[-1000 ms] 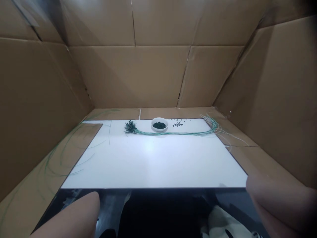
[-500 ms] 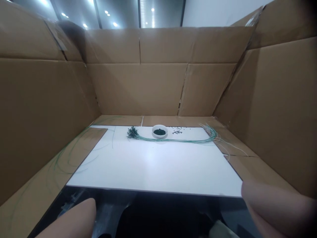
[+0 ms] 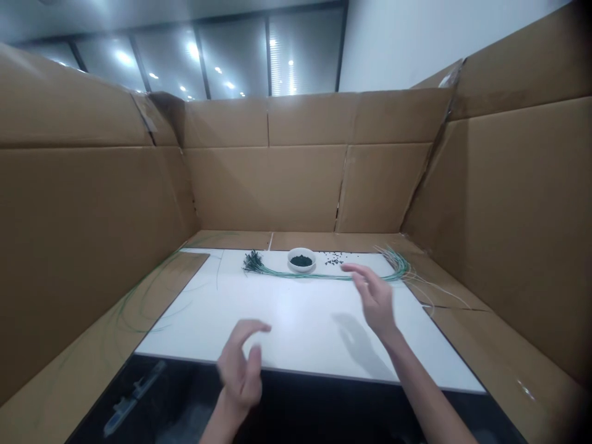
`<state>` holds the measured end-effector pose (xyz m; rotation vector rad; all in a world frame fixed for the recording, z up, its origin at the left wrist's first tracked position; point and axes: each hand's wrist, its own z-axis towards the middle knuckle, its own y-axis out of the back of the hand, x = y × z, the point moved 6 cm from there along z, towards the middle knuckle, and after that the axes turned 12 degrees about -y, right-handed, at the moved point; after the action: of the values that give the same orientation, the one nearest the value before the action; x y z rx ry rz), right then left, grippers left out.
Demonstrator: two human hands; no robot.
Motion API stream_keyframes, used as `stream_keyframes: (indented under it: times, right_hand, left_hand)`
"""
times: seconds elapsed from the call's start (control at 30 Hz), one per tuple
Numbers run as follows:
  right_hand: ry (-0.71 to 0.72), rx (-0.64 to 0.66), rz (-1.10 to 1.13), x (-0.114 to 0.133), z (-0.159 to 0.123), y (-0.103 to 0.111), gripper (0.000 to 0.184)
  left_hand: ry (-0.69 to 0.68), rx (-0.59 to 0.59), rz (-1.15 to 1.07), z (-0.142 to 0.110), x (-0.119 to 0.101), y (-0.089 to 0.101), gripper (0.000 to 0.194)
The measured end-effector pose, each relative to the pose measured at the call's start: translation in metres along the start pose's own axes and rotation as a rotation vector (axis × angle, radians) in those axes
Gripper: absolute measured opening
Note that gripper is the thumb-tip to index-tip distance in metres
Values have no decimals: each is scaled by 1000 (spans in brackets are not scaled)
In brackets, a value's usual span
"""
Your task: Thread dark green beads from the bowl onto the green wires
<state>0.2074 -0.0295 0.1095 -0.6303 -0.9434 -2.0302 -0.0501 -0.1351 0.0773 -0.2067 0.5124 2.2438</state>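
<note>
Above the front edge of the white board (image 3: 287, 327), my left hand (image 3: 240, 364) is open, thumb and fingers apart, holding nothing. My right hand (image 3: 374, 299) reaches over the board's right half with its fingers apart and nothing in them; its shadow falls on the board. Its fingertips are nearest to the scattered small dark pieces (image 3: 333, 262) and the bundle of thin green wires (image 3: 300, 275). The bundle's dark-tipped end (image 3: 253, 261) fans out at the left. Behind the wires stands a small white bowl (image 3: 301, 251) holding dark green bits.
Cardboard walls (image 3: 263, 185) enclose the board at the back, left and right. Loose green strands (image 3: 139, 296) lie on the cardboard at the left. Pale wire ends (image 3: 439, 290) stick out over the cardboard at the right.
Both hands have come into view over the board; earlier only parts of the arms showed at the lower edges. The camera has tilted up slightly. Bowl and wires have stayed put.
</note>
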Motion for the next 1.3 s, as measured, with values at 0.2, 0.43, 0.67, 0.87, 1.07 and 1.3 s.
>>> stream_keyframes:
  times: [0.2,0.43,0.67,0.87,1.07,1.3]
  right_hand:
    - [-210,472,-679,-132,23,-110,41]
    - [-263,455,-877,-182,6,-131,49]
    - [-256,437,-850,-188,7,-131,48]
    - [-247,406,-801,-187,7,-129,50]
    - [-238,375,-768,-187,6,-128,53]
    - [-242,384,-767,-187,6,-128,52]
  left_hand:
    - [77,511,177,16,115,-101,23]
    - [162,697,391,26,198,-163,39]
    - [195,682,438,0,213,-187,38]
    - [189,700,447,-4,216,-188,33]
    - [175,640,436,1,211,-184,57]
    - [174,603,428,-1,213,-183,57]
